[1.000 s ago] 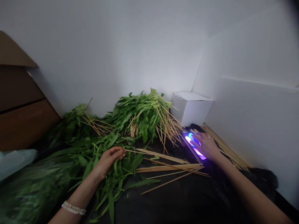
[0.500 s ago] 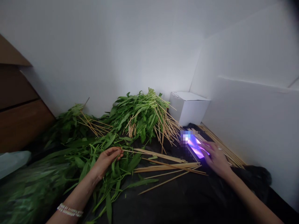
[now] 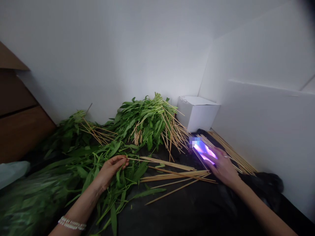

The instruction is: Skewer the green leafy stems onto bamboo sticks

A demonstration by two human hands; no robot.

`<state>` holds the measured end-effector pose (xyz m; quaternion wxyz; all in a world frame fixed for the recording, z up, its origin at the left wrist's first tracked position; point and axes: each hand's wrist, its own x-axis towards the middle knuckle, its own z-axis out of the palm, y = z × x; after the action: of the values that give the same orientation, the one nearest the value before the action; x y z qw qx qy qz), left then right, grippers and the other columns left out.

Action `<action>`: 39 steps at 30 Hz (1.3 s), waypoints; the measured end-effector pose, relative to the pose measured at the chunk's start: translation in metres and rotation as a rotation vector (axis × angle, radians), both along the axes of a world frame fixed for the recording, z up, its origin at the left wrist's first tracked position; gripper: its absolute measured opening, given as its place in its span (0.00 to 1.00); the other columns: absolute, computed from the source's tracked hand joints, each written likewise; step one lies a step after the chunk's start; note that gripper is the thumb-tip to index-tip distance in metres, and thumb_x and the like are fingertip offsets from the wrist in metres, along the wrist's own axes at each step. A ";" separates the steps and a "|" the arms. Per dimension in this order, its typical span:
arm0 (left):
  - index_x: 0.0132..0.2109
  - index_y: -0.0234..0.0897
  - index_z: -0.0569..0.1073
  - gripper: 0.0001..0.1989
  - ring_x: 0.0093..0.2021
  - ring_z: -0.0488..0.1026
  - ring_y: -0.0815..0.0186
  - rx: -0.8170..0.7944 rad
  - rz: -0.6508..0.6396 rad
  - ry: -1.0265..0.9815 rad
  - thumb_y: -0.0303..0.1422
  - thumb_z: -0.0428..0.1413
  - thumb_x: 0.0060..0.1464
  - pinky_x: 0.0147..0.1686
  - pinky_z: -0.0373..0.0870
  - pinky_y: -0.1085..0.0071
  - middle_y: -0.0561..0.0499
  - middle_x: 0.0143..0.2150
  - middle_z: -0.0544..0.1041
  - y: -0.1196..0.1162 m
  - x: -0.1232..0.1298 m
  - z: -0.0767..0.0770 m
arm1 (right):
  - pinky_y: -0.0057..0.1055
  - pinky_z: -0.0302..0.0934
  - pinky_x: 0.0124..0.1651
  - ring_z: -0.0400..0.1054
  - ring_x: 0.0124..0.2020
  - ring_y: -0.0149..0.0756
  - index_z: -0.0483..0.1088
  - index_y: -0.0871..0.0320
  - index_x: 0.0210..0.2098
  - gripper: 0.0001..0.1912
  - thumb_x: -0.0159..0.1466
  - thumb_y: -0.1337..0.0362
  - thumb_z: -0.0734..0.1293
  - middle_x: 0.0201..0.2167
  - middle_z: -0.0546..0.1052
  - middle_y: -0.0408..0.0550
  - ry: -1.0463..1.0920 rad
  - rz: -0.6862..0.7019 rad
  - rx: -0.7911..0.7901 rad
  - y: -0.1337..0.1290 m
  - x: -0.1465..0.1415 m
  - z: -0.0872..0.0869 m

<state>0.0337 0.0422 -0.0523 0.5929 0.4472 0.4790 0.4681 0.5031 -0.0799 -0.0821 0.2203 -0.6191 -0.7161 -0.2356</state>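
My left hand (image 3: 111, 169) is closed in a pinch on the end of a thin wooden skewer (image 3: 134, 159), just above loose green leafy stems (image 3: 123, 183). The skewer points right, towards a loose group of skewers (image 3: 172, 177) on the black sheet. My right hand (image 3: 225, 168) reaches over a phone (image 3: 206, 152) with a lit purple and white screen. Its fingers are stretched out and touch the phone's right part; the thumb side lies low along the screen. Part of the phone is covered by my fingers, and its far corner is pixelated.
Behind lies a heap of leafy bunches (image 3: 145, 119) threaded on skewers, with a smaller bunch (image 3: 76, 127) to its left. A white box (image 3: 198, 113) stands by the wall. More skewers (image 3: 233, 152) lie along the right. Bagged greens (image 3: 31, 200) and brown boxes (image 3: 22, 127) are at left.
The view has shifted slightly. My right hand remains at the phone, with its fingers moved a little over the screen. My left hand keeps its pinch on the skewer.
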 end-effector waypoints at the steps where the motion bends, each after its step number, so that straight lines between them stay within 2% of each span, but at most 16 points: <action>1: 0.34 0.34 0.79 0.15 0.32 0.79 0.67 0.001 -0.002 0.000 0.35 0.70 0.36 0.32 0.74 0.79 0.48 0.34 0.82 0.000 0.000 0.000 | 0.51 0.60 0.56 0.58 0.60 0.51 0.72 0.47 0.54 0.19 0.68 0.53 0.57 0.57 0.69 0.50 -0.003 -0.003 -0.002 0.000 0.000 0.000; 8: 0.33 0.34 0.79 0.16 0.32 0.78 0.69 -0.021 0.006 -0.025 0.34 0.71 0.35 0.32 0.74 0.80 0.49 0.33 0.82 0.000 0.000 0.000 | 0.51 0.62 0.53 0.61 0.57 0.51 0.73 0.47 0.52 0.18 0.68 0.54 0.58 0.56 0.70 0.50 -0.013 -0.009 -0.009 0.005 0.010 -0.003; 18: 0.33 0.34 0.79 0.17 0.31 0.78 0.69 -0.006 0.003 -0.005 0.36 0.71 0.35 0.32 0.74 0.80 0.49 0.33 0.82 -0.001 0.001 0.002 | 0.51 0.60 0.56 0.63 0.56 0.49 0.75 0.49 0.50 0.21 0.69 0.52 0.55 0.51 0.73 0.52 -0.025 -0.065 -0.014 0.008 0.037 -0.006; 26: 0.33 0.34 0.78 0.16 0.31 0.78 0.68 -0.012 0.017 0.001 0.34 0.71 0.34 0.32 0.74 0.80 0.49 0.33 0.82 -0.002 0.002 0.003 | 0.49 0.60 0.56 0.62 0.55 0.48 0.74 0.48 0.50 0.20 0.69 0.53 0.55 0.52 0.73 0.51 -0.044 -0.030 -0.019 0.003 0.027 -0.001; 34: 0.34 0.35 0.79 0.16 0.32 0.78 0.68 -0.002 0.007 0.010 0.35 0.70 0.36 0.32 0.74 0.80 0.49 0.34 0.82 0.000 0.001 -0.001 | 0.50 0.60 0.55 0.61 0.56 0.50 0.73 0.48 0.51 0.21 0.69 0.51 0.56 0.53 0.72 0.50 -0.035 -0.068 -0.063 -0.011 0.015 0.000; 39: 0.35 0.34 0.78 0.16 0.32 0.79 0.66 0.015 0.002 0.041 0.36 0.69 0.37 0.33 0.75 0.78 0.48 0.34 0.82 0.000 0.001 0.000 | 0.51 0.61 0.54 0.61 0.57 0.51 0.73 0.45 0.52 0.19 0.68 0.51 0.57 0.55 0.71 0.49 -0.027 -0.085 -0.070 -0.019 0.009 -0.001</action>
<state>0.0343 0.0419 -0.0518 0.5791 0.4604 0.4882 0.4630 0.5120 -0.0990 -0.0836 0.1787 -0.6531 -0.6997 -0.2277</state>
